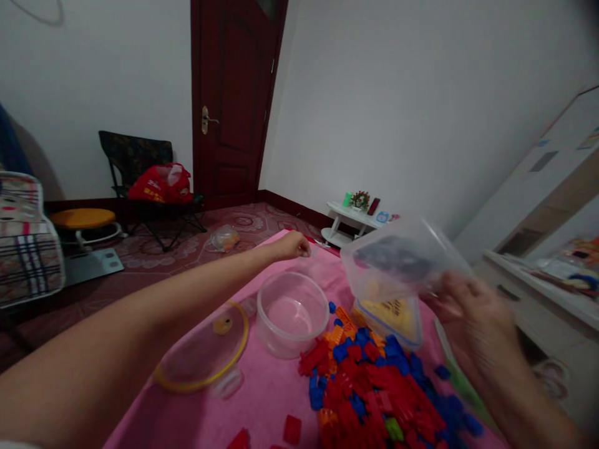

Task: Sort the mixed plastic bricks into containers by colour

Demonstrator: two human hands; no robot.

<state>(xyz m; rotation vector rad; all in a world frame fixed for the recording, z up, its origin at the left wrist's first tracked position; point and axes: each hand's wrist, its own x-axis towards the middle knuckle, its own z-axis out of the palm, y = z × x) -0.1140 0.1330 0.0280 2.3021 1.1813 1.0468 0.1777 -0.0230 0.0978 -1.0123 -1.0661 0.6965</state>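
Note:
My right hand (472,312) grips the edge of a clear plastic container (397,252), tilted in the air and blurred. Dark shapes show through its wall. My left hand (297,246) reaches over the far side of the table with its fingers curled; whatever may be in them is hidden. Beneath it lies something clear and hard to make out. A round clear bowl (292,315) stands between my arms, beside a clear lid with a yellow rim (206,352). Red, blue and orange building blocks (374,386) lie heaped in front of the right hand.
A pink cloth (266,399) covers the table. Behind the blocks sits a container with yellow contents (393,318). A small white shelf (353,215) stands against the wall. At the left, a folding chair (135,153) bears a red bag (161,183).

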